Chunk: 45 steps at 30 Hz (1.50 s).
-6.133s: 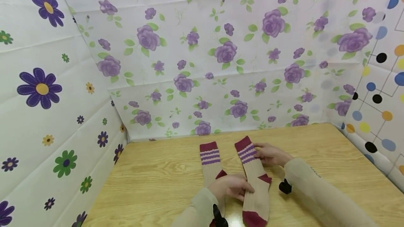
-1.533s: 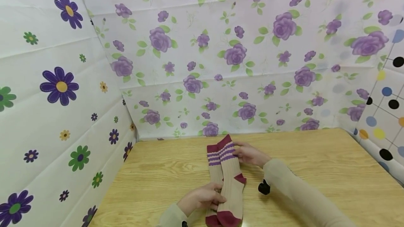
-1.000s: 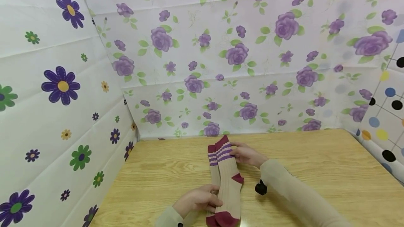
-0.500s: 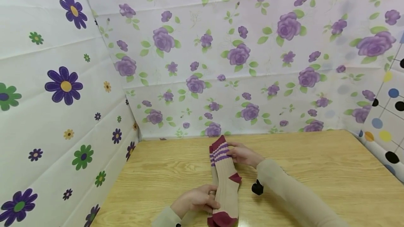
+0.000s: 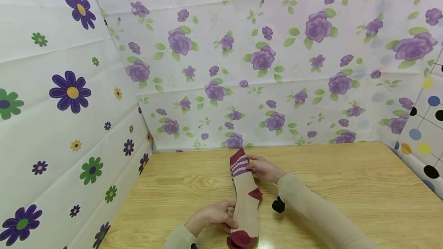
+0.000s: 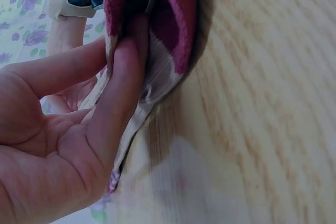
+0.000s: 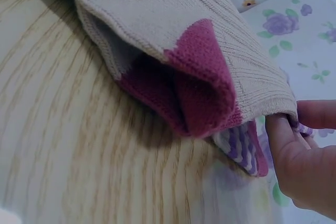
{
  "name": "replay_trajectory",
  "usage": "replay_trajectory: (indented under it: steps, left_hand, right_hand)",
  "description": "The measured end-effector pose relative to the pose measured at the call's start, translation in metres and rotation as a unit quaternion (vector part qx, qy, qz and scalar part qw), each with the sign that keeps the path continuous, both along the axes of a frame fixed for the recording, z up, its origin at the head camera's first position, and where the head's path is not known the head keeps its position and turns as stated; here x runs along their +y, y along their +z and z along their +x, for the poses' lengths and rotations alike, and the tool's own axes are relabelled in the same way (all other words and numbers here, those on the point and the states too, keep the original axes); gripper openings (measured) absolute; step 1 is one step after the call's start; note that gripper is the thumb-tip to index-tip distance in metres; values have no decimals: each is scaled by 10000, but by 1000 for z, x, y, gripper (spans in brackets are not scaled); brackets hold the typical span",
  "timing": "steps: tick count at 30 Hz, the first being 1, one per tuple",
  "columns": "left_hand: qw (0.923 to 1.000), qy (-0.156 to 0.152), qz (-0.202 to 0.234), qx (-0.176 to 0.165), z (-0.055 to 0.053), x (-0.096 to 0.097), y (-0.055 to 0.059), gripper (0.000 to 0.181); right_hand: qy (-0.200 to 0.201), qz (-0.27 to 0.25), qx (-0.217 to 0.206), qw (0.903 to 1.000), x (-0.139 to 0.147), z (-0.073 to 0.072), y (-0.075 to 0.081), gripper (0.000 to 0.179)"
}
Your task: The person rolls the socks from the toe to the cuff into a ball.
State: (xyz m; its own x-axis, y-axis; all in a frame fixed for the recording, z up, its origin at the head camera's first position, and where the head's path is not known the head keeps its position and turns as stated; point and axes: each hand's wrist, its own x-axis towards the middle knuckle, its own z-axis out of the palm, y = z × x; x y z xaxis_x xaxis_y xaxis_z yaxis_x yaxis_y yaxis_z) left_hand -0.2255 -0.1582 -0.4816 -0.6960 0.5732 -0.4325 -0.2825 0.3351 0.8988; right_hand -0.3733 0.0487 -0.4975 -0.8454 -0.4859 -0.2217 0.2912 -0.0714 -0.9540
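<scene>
A beige sock with maroon cuff, heel and toe and purple stripes lies over a matching sock. The under one is mostly hidden; its toe edge shows at the lower left. My left hand pinches the top sock near its toe, thumb above, fingers tucked underneath it. At the striped cuff, my right hand pinches the top sock's right edge. In the right wrist view, a gap opens between the two maroon heels, and the under sock's striped cuff shows below.
The socks are on a wood-grain table. Behind it hangs a white sheet with purple roses; a daisy-print sheet closes the left side and a dotted sheet the right.
The top sock, first apart at the right, has moved left in both hands until it covers nearly all of the other sock. In the last half second it shifted slightly further left.
</scene>
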Motion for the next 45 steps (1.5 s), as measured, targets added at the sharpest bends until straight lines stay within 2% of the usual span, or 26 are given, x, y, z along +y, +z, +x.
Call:
replay_trajectory:
  steps: [16,22,27,32,34,36,39,41,43,44,45]
  left_hand:
    - [9985,57,-440,332,3,-5,4,39]
    - [9971,-21,-606,465,3,-7,1,22]
    - [9948,-61,-791,638,3,-9,-3,6]
    - [9927,-93,-953,730,7,-10,-1,33]
    - [9922,-158,-1005,715,9,-10,1,34]
    - [9919,-210,-1044,687,10,-10,3,33]
    - [9914,-242,-1106,660,11,-10,6,30]
    - [9911,-252,-1132,658,12,-10,8,29]
    - [9910,-263,-1138,662,13,-10,9,28]
    - [9909,-280,-1138,663,13,-11,10,28]
    - [9909,-294,-1137,657,13,-11,10,27]
  right_hand:
    - [-235,185,-163,9994,-8,-3,-2,63]
    - [-217,297,-39,9993,-6,-6,-9,63]
    - [-246,496,-9,9985,-2,-8,-13,53]
    - [-92,572,36,9983,2,-6,-10,34]
    - [21,641,163,9978,3,-5,-6,20]
    - [105,797,298,9963,3,-4,-2,11]
    - [160,1177,572,9913,1,0,4,27]
    - [96,1522,683,9859,0,4,8,28]
    - [2,1857,835,9791,-2,9,11,13]
    - [-28,2028,883,9752,-2,11,12,12]
    - [-34,2156,938,9720,-2,13,12,22]
